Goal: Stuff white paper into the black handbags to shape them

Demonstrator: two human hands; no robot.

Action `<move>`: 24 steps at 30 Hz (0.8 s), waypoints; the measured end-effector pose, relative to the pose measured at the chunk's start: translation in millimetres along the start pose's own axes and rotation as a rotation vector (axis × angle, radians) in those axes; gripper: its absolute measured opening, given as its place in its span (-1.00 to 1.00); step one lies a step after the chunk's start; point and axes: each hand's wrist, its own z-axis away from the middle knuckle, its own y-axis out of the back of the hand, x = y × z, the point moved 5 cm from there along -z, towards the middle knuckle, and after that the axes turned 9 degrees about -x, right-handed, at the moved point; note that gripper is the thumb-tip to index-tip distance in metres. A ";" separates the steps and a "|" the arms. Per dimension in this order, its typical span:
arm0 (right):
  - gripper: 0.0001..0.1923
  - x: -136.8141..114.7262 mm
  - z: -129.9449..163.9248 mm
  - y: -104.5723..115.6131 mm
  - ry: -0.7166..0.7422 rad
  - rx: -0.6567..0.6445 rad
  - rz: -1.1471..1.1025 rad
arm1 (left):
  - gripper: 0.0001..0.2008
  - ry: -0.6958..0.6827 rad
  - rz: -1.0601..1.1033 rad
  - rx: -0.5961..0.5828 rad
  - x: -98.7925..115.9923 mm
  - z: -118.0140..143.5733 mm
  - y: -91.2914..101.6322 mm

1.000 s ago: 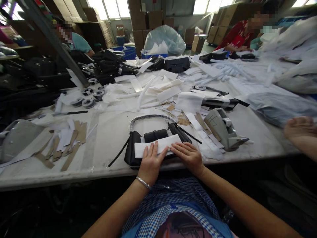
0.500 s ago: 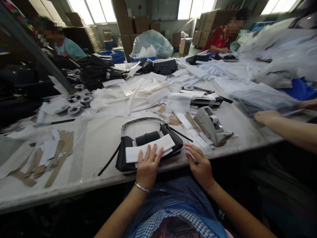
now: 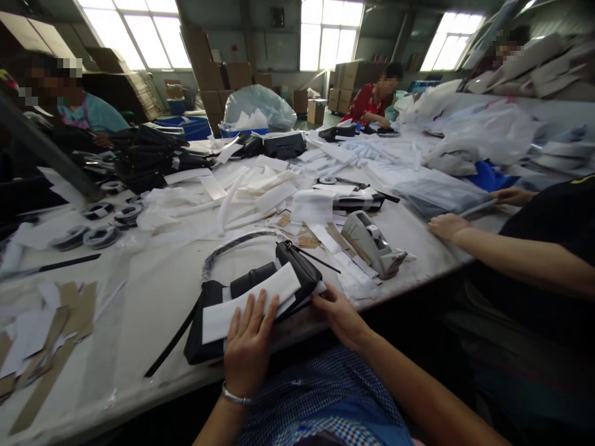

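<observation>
A black handbag point(image 3: 304, 267) lies on the work table near its front edge, its wrapped handle point(image 3: 214, 256) arching away from me. Across its front rests a white foam strip point(image 3: 218, 319). My left hand point(image 3: 248, 347) presses flat on this strip, fingers stretched out. At the bag's right end, my right hand point(image 3: 337, 313) has its fingers curled round the lower corner, where a small white edge shows. The thumb and the underside of that grip are partly hidden. A black strap point(image 3: 171, 347) trails from the bag's left side.
A tape dispenser point(image 3: 372, 244) stands right of the bag. White foam sheets point(image 3: 274, 197) pile up behind it. Tape rolls point(image 3: 100, 236) and cardboard strips point(image 3: 69, 316) lie to the left. A co-worker's hand point(image 3: 449, 227) rests by a plastic bag point(image 3: 423, 189) at right.
My right hand has moved from beside the handbag onto its right end and closed there. My left hand stays on the foam strip. The view has shifted to the right.
</observation>
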 end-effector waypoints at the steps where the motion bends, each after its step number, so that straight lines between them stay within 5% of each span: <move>1: -0.52 3.5 -0.7 -9.3 0.007 -0.003 -0.111 | -0.43 0.005 0.007 0.017 -3.2 1.0 -0.3; 6: -0.36 13.9 -7.8 -44.1 0.005 0.035 -0.397 | -0.39 0.049 0.022 0.041 -8.7 0.3 -7.2; 15: -0.38 2.0 -11.9 -61.8 0.009 0.002 -0.355 | -0.31 0.070 0.028 0.115 -15.2 -0.6 -11.6; 17: -0.44 -2.1 -11.4 -53.8 0.016 -0.073 -0.182 | -0.33 0.062 0.035 0.135 -22.5 -3.7 -12.0; 20: -0.55 -20.8 -12.0 -18.2 0.106 -0.152 0.410 | -0.35 0.047 0.057 0.148 -33.3 -7.7 -10.6; 24: -0.64 -60.6 -19.2 59.8 0.406 0.055 1.338 | -0.35 0.036 0.078 0.126 -40.1 -8.8 -9.2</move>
